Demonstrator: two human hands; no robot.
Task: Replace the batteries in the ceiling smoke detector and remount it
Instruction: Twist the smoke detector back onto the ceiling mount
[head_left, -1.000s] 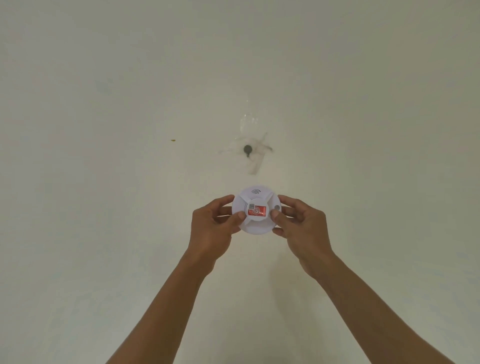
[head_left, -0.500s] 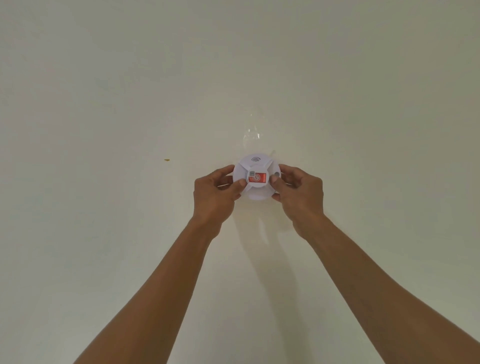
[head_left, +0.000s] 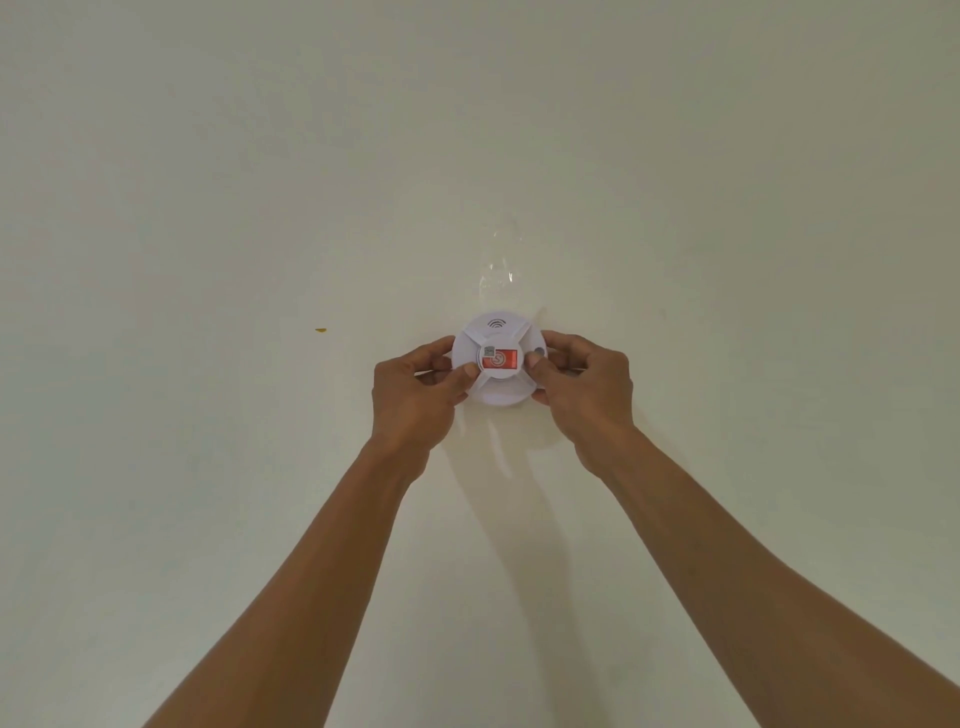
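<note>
A plain off-white ceiling (head_left: 260, 156) fills my view, with a small yellow speck (head_left: 320, 330) out at nine o'clock. Just below centre I have the white detector (head_left: 497, 358) up against it, red label facing me. My left hand (head_left: 415, 395) pinches its nine o'clock edge; my right hand (head_left: 587, 389) clasps the three o'clock edge.
</note>
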